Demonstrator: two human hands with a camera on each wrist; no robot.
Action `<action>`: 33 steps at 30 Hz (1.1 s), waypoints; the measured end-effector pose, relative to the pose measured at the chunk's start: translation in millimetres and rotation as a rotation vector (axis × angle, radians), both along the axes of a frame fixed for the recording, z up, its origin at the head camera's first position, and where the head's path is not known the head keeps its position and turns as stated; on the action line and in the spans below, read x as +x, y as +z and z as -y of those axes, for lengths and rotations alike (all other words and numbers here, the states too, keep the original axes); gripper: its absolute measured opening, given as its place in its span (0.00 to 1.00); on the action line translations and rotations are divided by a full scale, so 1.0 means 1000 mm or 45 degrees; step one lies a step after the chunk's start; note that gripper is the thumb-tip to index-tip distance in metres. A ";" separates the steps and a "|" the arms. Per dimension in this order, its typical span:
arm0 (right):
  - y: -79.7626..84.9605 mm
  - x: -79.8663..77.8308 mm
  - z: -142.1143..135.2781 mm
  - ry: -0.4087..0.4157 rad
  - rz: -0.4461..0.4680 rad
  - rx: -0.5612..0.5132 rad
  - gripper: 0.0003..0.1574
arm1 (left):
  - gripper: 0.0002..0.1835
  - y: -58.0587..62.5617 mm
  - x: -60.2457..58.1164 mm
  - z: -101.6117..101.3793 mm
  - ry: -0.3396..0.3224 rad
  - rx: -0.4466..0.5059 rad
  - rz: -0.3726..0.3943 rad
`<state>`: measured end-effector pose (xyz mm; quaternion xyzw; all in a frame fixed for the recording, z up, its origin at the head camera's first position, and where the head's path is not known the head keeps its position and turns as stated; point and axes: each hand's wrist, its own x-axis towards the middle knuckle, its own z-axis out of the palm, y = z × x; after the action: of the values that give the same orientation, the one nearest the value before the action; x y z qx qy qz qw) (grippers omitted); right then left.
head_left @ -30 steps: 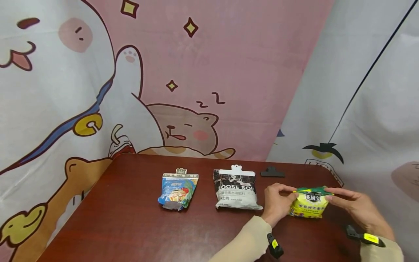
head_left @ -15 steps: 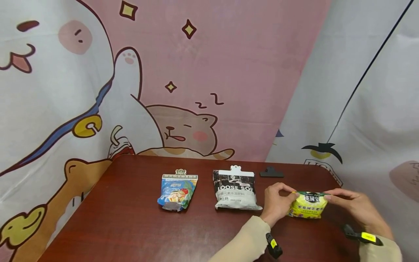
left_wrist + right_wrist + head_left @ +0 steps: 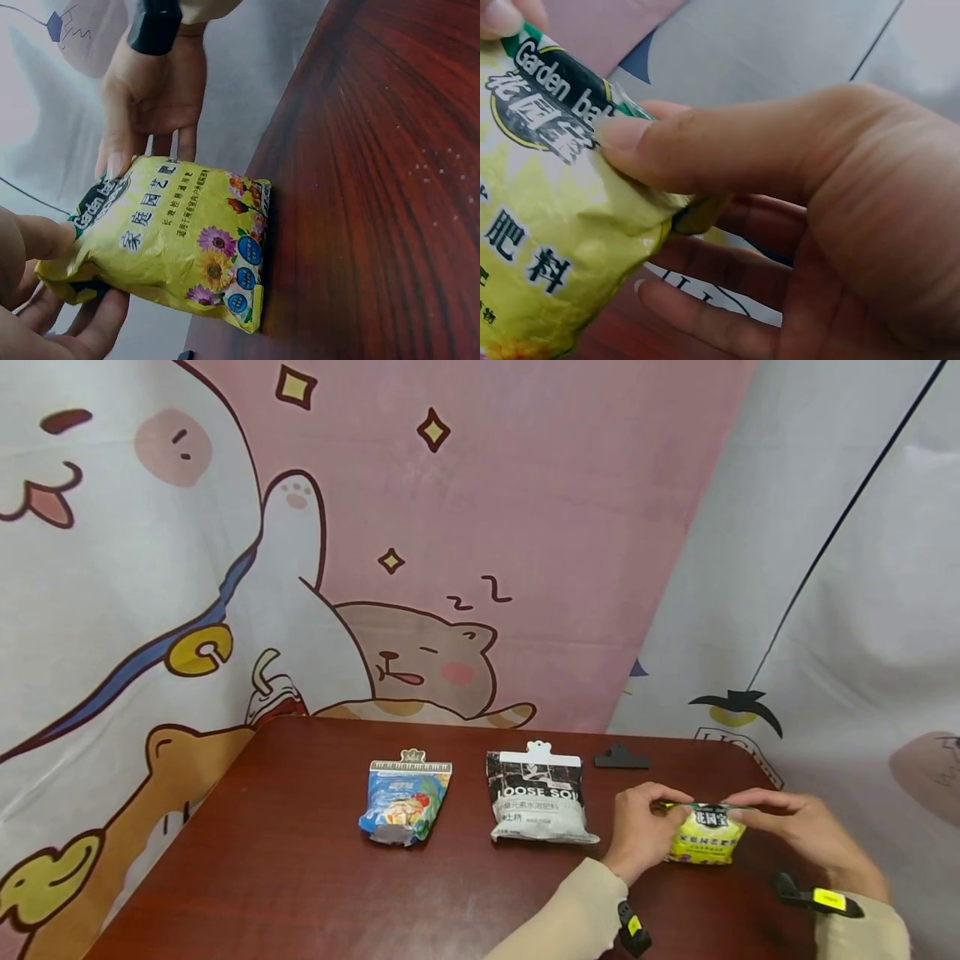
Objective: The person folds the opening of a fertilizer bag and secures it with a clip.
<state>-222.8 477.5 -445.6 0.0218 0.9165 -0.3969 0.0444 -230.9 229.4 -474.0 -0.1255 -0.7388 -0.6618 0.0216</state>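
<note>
A yellow fertilizer bag (image 3: 702, 847) with flower prints stands on the table at the right, its top edge folded down. My left hand (image 3: 643, 831) pinches the left end of that edge between thumb and fingers. At the right end, my right hand (image 3: 813, 833) does the same, its thumb (image 3: 697, 150) lying across the printed front. In the left wrist view the lower part of the bag (image 3: 172, 232) rests at the brown tabletop. Most of the folded strip is hidden behind the bag and the fingers.
Left of my hands lies a black-and-white soil bag (image 3: 536, 806) with a white clip (image 3: 539, 756) along its top. Farther left is a blue bag (image 3: 401, 802) with a patterned clip (image 3: 412, 762). A black clip (image 3: 622, 758) lies behind, near the back edge of the table (image 3: 337, 893).
The green top strip has been folded down out of sight. Both hands have moved inward along the edge, closer to each other. The clipped bags and the black clip stay in place.
</note>
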 end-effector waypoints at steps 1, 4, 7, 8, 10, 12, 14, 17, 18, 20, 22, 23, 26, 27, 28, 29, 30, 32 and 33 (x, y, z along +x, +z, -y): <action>0.001 0.000 0.001 0.011 -0.009 0.021 0.29 | 0.04 0.000 0.000 -0.001 0.001 -0.017 -0.023; 0.004 0.000 0.006 0.035 -0.067 0.050 0.26 | 0.03 0.001 0.002 -0.005 0.016 -0.075 -0.076; 0.006 -0.001 0.012 0.055 -0.121 0.067 0.25 | 0.03 0.001 0.003 -0.008 0.042 -0.119 -0.098; 0.007 -0.001 0.014 0.049 -0.121 0.070 0.25 | 0.03 0.001 0.004 -0.008 0.049 -0.132 -0.104; 0.008 -0.002 0.019 0.047 -0.124 0.080 0.25 | 0.03 0.001 0.004 -0.010 0.055 -0.154 -0.123; 0.009 -0.003 0.023 0.061 -0.116 0.099 0.24 | 0.03 0.000 0.004 -0.010 0.050 -0.180 -0.163; 0.010 -0.004 0.027 0.099 -0.122 0.107 0.21 | 0.04 -0.003 0.003 -0.009 0.032 -0.208 -0.227; 0.012 -0.004 0.032 0.149 -0.124 0.103 0.17 | 0.04 -0.007 0.003 -0.007 0.011 -0.226 -0.323; 0.013 -0.005 0.032 0.156 -0.121 0.104 0.17 | 0.04 -0.008 0.003 -0.006 0.005 -0.227 -0.347; 0.013 -0.006 0.033 0.153 -0.112 0.106 0.17 | 0.05 -0.009 0.003 -0.005 -0.008 -0.224 -0.375; 0.012 -0.007 0.032 0.142 -0.110 0.109 0.17 | 0.05 -0.008 0.003 -0.004 -0.023 -0.213 -0.378; 0.011 -0.007 0.032 0.137 -0.113 0.115 0.17 | 0.05 -0.007 0.003 -0.004 -0.028 -0.211 -0.377; 0.010 -0.006 0.032 0.133 -0.129 0.118 0.17 | 0.05 -0.007 0.003 -0.005 -0.030 -0.215 -0.379; 0.009 -0.006 0.031 0.131 -0.136 0.115 0.17 | 0.05 -0.007 0.003 -0.006 -0.031 -0.216 -0.384; 0.009 -0.006 0.031 0.129 -0.141 0.113 0.17 | 0.05 -0.007 0.002 -0.006 -0.036 -0.223 -0.382; 0.009 -0.006 0.032 0.123 -0.148 0.122 0.17 | 0.05 -0.007 0.002 -0.006 -0.041 -0.226 -0.377; 0.008 -0.006 0.032 0.121 -0.154 0.131 0.17 | 0.05 -0.008 0.002 -0.005 -0.041 -0.230 -0.374; 0.007 -0.006 0.032 0.114 -0.160 0.130 0.18 | 0.05 -0.008 0.001 -0.004 -0.040 -0.240 -0.356; 0.006 -0.007 0.032 0.111 -0.162 0.125 0.18 | 0.05 -0.008 0.001 -0.004 -0.034 -0.241 -0.344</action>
<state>-229.5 445.8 -439.8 -0.0412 0.9360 -0.3497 0.0021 -230.0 233.2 -482.2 -0.2245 -0.7865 -0.5666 0.1000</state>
